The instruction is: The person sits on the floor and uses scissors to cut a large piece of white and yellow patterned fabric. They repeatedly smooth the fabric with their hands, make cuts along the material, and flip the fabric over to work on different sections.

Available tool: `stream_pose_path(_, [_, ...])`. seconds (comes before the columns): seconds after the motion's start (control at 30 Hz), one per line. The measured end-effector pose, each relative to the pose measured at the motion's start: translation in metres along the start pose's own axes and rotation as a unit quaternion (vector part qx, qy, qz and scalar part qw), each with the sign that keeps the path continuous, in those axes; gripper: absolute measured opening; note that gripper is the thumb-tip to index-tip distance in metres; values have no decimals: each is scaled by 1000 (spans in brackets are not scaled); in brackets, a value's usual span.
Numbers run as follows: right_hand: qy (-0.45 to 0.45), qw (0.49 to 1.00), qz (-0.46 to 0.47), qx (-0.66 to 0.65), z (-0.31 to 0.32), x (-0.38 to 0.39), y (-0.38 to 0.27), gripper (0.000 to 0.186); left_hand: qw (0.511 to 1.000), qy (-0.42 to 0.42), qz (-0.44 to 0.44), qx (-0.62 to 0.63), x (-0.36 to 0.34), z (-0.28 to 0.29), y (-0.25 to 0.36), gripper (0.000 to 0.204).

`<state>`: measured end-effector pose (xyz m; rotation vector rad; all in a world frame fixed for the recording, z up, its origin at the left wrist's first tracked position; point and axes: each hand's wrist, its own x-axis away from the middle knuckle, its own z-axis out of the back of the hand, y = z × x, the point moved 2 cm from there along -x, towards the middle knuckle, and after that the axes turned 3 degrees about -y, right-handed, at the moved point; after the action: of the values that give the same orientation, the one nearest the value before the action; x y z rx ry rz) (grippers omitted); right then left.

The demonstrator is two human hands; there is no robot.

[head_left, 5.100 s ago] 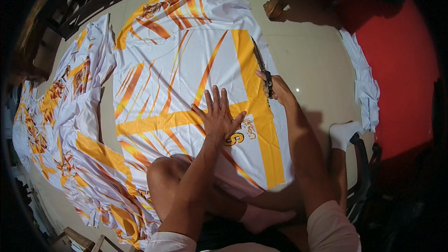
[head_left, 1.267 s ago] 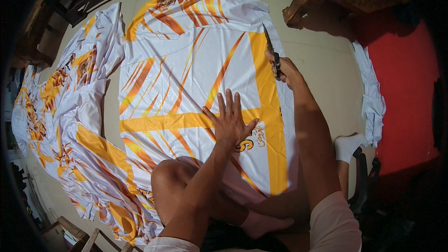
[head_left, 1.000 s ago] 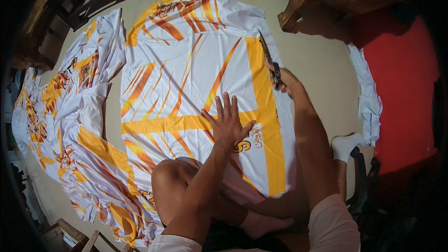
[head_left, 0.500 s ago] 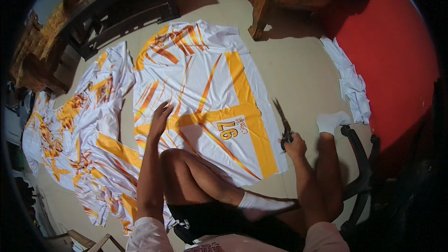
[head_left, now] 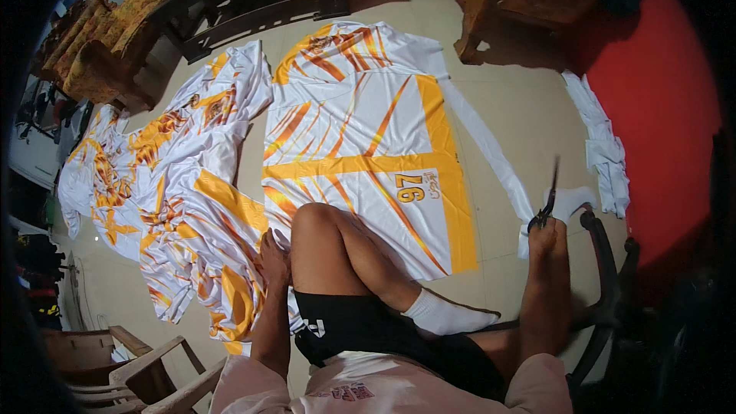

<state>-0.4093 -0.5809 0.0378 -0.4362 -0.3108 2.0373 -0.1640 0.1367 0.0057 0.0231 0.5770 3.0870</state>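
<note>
Striped cloth [head_left: 376,126] lies flat on tiled floor [head_left: 502,92], scissors [head_left: 554,188] in hand

We look down on a seated person [head_left: 383,383] in black shorts [head_left: 360,326]; the right hand [head_left: 542,239] is closed around the scissors' handles near the white-socked foot [head_left: 569,203], blades pointing away from the body; a long white strip [head_left: 487,153] runs from near the cloth's far right corner to just beside that hand, though we cannot tell whether the fingers also pinch it; the left hand [head_left: 274,258] is low beside the raised knee [head_left: 313,222], at the edge of a rumpled garment heap [head_left: 207,161]; we cannot tell whether it grips any fabric. The cloth, white with orange and yellow bands and a printed number, spreads out beyond the legs; to our right, a white bundle [head_left: 606,155] lies along a red surface [head_left: 667,138]; farther off, we see carved wooden furniture [head_left: 529,0].
</note>
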Motion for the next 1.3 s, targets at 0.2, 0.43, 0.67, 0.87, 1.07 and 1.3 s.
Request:
stream_pose_path(0.2, [-79, 994, -60, -40, -5, -5, -13, 44, 999, -28, 11, -39, -19, 9, 2, 69])
stream_pose_path(0.43, [-137, 988, -18, -64, -47, -17, -87, 34, 980, 37, -156, -118, -22, 24, 19, 42])
stream_pose_path(0.67, [-117, 988, -85, 48, -56, -91, -75, 38, 976, -87, -124, -159, 7, 30, 14, 42])
stream_pose_path(0.87, [-85, 996, -10, 3, -50, -121, -61, 45, 963, 117, -241, -38, 44, 4, 4, 36])
stream_pose_path(1.07, [-177, 972, 152, -37, -73, -26, -189, 58, 985, -26, -153, -77, 43, -14, 43, 34])
stream_pose_path(1.3, [-322, 912, 244, -67, -76, 99, -237, 29, 976, -120, -146, -104, 41, -34, 82, 32])
